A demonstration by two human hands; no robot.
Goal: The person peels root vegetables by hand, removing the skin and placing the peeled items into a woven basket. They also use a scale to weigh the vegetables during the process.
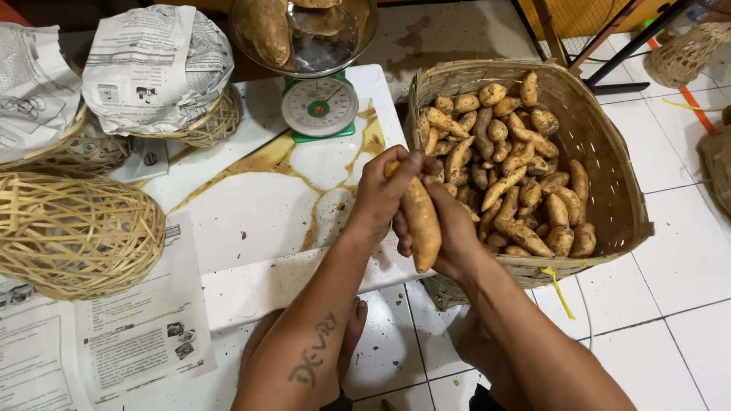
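Both hands are gripping one long orange sweet potato (420,221), the left hand (381,194) closing around its upper end and the right hand (449,228) cupping it from behind, holding it just off the right edge of the white tabletop (259,205). Just beside them, a big woven basket (609,152) full of sweet potatoes is sitting on the tiled floor (670,304), while a green kitchen scale (318,106) carrying more potatoes in its pan is standing at the tabletop's far edge. Newspaper-lined baskets (198,125) are resting towards the far left corner.
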